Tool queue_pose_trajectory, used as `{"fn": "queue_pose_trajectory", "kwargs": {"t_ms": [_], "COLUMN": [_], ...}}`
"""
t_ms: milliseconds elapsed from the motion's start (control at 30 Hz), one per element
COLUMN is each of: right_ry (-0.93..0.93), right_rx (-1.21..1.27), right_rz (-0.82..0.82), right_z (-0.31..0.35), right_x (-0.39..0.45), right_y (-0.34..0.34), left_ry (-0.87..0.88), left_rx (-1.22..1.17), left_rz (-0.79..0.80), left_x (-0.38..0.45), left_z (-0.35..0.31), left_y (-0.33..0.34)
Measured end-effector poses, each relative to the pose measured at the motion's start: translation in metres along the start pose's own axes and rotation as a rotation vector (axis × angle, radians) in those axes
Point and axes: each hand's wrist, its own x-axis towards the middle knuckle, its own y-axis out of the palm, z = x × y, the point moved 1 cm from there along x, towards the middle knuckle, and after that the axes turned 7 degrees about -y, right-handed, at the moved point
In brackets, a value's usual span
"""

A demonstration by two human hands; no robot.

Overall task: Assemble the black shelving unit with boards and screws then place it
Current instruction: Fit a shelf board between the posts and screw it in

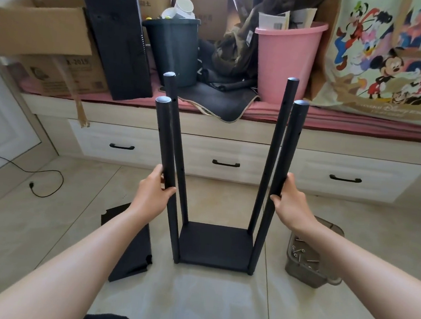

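Observation:
The black shelving unit stands upright on the tiled floor in front of me: one black bottom board (215, 246) with black round posts rising from its corners. My left hand (154, 192) grips the near left post (165, 150) about halfway up. My right hand (291, 202) grips the near right post (284, 160) at the same height. The far left post (176, 120) and far right post (278, 140) stand free. A loose black board (130, 251) lies on the floor to the left. A clear plastic tub of screws (307, 257) sits to the right.
A low platform with white drawers (226, 158) runs across the back, holding cardboard boxes (37, 32), a dark bin (174, 46), a pink bucket (285, 61) and a cartoon-print bag (396, 61). A black cable (42, 182) lies on the floor at left. My knees are at the bottom edge.

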Motion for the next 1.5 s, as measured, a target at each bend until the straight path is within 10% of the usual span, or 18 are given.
{"fn": "queue_pose_trajectory", "kwargs": {"t_ms": [533, 1033, 1500], "right_ry": [0.252, 0.080, 0.419], "right_rx": [-0.372, -0.315, 0.059], "right_rz": [0.179, 0.695, 0.909], "right_z": [-0.008, 0.060, 0.036], "right_x": [-0.029, -0.015, -0.005], "right_y": [0.002, 0.214, 0.394], "left_ry": [-0.289, -0.626, -0.869], "left_rx": [0.132, 0.091, 0.099], "left_rz": [0.325, 0.211, 0.321], "left_x": [0.012, -0.002, 0.008], "left_z": [0.003, 0.191, 0.349], "left_y": [-0.032, -0.107, -0.027]}}
